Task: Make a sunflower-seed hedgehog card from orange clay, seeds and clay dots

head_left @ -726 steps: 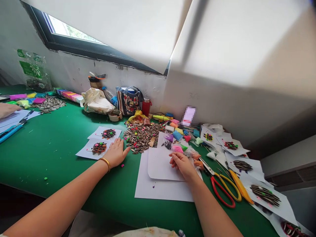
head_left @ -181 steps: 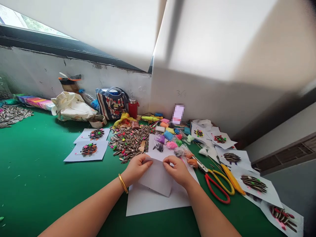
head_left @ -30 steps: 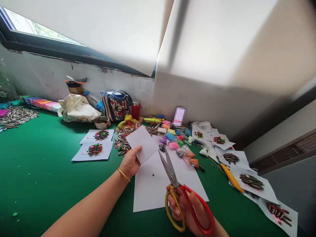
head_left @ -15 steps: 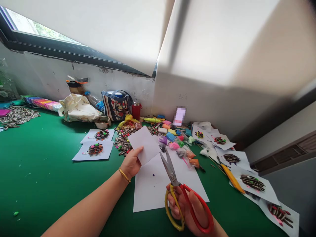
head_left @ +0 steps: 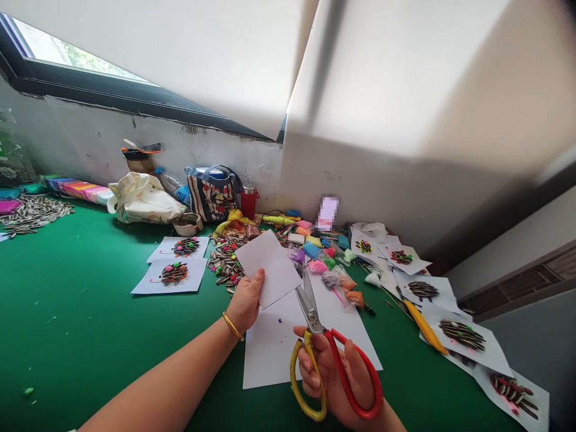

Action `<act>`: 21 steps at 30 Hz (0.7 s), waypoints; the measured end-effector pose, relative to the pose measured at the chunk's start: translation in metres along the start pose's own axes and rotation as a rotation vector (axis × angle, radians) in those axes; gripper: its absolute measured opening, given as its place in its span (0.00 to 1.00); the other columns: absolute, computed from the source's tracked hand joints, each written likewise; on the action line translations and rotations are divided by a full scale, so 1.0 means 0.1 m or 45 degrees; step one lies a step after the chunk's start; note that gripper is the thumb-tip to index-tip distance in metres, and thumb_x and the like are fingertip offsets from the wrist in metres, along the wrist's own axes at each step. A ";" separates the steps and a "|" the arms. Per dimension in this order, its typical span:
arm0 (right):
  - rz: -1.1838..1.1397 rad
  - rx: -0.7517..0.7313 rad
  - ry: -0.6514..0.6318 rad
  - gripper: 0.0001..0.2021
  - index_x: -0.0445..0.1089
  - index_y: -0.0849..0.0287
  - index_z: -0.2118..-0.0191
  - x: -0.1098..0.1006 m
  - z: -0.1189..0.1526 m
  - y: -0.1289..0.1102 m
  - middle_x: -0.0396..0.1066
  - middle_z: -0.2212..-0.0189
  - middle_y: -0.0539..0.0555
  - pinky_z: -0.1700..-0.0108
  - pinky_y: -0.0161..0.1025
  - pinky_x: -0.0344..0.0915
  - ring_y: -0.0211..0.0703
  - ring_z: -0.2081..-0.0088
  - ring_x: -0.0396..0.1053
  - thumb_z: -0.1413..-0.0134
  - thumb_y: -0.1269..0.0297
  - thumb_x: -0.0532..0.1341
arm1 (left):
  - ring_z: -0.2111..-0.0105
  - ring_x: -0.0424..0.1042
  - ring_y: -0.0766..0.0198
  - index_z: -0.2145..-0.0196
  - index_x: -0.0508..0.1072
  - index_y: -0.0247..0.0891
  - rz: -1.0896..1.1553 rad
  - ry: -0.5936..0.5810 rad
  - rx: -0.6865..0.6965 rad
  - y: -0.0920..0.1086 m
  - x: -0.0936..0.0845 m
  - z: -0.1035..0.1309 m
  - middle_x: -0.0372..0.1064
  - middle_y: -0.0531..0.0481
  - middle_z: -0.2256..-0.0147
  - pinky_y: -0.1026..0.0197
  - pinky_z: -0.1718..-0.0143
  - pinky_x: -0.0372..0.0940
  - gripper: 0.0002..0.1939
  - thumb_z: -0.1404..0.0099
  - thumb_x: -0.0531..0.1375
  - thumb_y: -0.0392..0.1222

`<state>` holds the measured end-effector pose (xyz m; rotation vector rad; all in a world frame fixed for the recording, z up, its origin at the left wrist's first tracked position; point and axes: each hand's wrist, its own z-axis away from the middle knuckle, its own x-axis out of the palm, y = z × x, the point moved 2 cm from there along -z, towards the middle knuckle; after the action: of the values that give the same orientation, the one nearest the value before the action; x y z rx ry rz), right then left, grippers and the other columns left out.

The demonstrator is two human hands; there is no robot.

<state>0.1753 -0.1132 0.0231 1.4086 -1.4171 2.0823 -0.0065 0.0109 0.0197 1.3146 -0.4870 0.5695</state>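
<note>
A small white card [head_left: 270,267] is pinched at its lower left by my left hand [head_left: 245,303], thumb on top. My right hand [head_left: 330,366] is wrapped round scissors [head_left: 312,315] with one yellow and one red handle. The blades stand apart and point up, their tips at the card's right edge; one blade is partly behind the card. Below both hands a large white sheet [head_left: 270,354] lies on the green table [head_left: 112,336], with a tiny dark bit on it.
Two cards with seed hedgehogs [head_left: 148,282] lie left. Striped seeds [head_left: 225,258] and bagged coloured clay [head_left: 317,266] are behind the hands. A yellow cutter [head_left: 425,327] and several seed pictures [head_left: 468,336] line the right. Bags [head_left: 146,201] stand by the wall.
My left hand has moved slightly right with the card, bringing it against the scissor tips. My right hand and the scissors have shifted a little left.
</note>
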 end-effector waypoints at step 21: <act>-0.124 0.005 0.001 0.37 0.67 0.66 0.49 -0.06 0.01 0.00 0.57 0.73 0.48 0.77 0.29 0.46 0.27 0.79 0.45 0.48 0.34 0.54 | 0.59 0.76 0.53 0.57 0.75 0.34 -0.046 -0.059 0.112 0.09 -0.01 -0.07 0.77 0.43 0.60 0.55 0.58 0.70 0.24 0.50 0.71 0.46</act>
<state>0.1790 -0.1127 0.0185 1.4484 -1.3169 2.0260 -0.0132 0.0185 0.0244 1.4202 -0.4801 0.5363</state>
